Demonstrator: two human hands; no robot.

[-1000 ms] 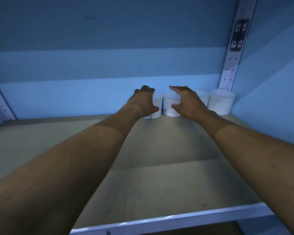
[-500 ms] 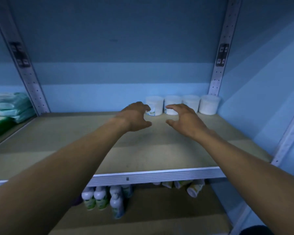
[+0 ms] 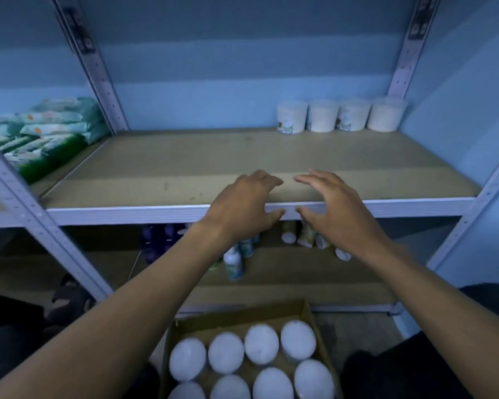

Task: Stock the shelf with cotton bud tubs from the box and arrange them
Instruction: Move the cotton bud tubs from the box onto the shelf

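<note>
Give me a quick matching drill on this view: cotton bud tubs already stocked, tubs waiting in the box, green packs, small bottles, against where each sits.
Things:
1. Stocked tubs
2. Boxed tubs
3. Green packs
4. Small bottles

Places:
A. Lower shelf, below the hands
B. Back right corner of the middle shelf
C. Neighbouring shelf bay on the left
D. Cardboard box on the floor, nearest the camera

Pairs: 1-B, 2-D, 3-C, 4-A
</note>
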